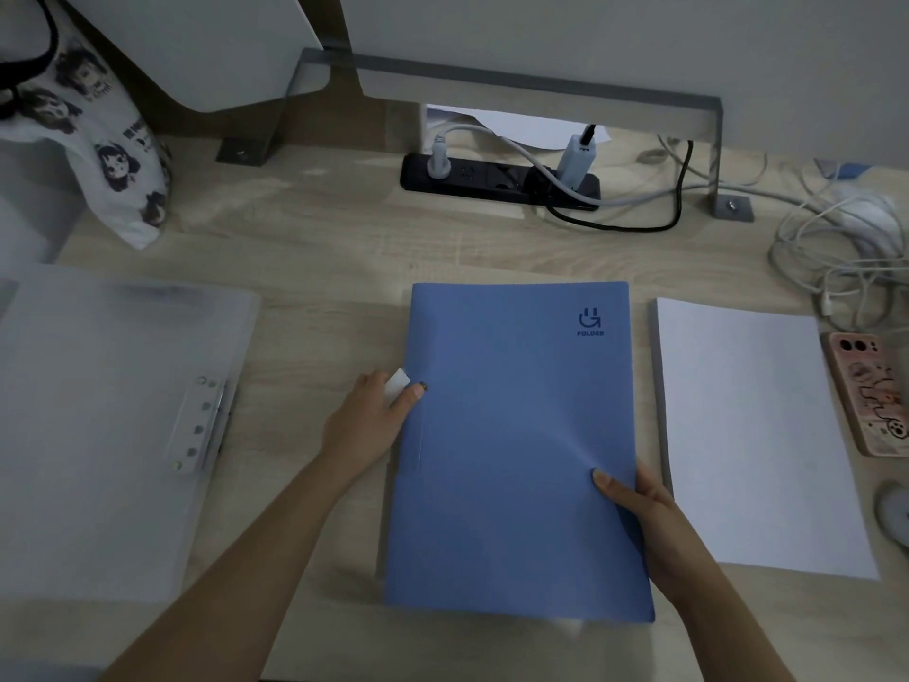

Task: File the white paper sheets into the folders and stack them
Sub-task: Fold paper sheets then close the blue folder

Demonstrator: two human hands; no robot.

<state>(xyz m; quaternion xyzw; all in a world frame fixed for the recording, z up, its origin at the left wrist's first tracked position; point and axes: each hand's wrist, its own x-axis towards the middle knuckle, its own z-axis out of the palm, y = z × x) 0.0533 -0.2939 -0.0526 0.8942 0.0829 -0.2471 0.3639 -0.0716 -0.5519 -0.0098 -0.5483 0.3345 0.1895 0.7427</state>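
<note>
A closed blue folder (516, 435) with a dark logo lies in the middle of the wooden desk. My left hand (374, 415) grips its left spine edge, thumb on the cover, with a small white piece between the fingers. My right hand (644, 524) holds its lower right edge, thumb on top. A stack of white paper sheets (752, 435) lies to the right of the folder. A translucent white folder (108, 411) with a metal clip lies open at the left.
A phone in a pink case (865, 391) lies right of the paper, with tangled white cables (846, 253) behind it. A black power strip (497, 179) sits at the back under a grey metal stand. A printed cloth bag (113, 155) is at the back left.
</note>
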